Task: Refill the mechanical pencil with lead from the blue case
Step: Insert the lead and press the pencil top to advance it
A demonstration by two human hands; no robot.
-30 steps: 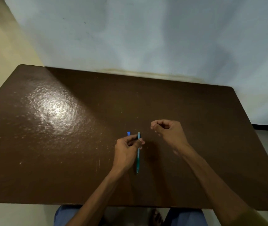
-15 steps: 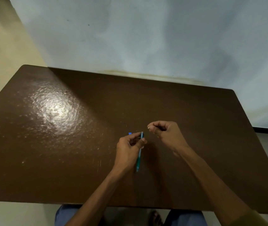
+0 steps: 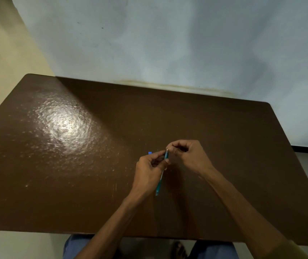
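Since a second ago we are bringing our right hand [image 3: 187,156] in toward the mechanical pencil [image 3: 161,174], so that its pinched fingertips are now meeting the pencil's far end, where before the hand was hanging apart to the right of it. Our left hand [image 3: 150,171] is keeping its hold, and the pencil is tilting a little more, its near tip leaning left.

Taking the pencil as our landmark and going left to right: far to its left a bright patch of glare is lying on the brown table [image 3: 224,165]. Just left of the pencil's far end the blue case [image 3: 150,153] is showing as a small blue corner on the table, mostly hidden behind our left fingers. We are gripping the pencil's upper barrel in the left hand, thumb and curled fingers closed around it, with the teal shaft sticking out below the hand toward us, above the tabletop. At the pencil's far end we are holding the right thumb and forefinger pressed together; whether a lead is between them is too small to tell, and the remaining fingers are curling into the palm. Right of the pencil our right forearm is crossing the table toward its near edge.
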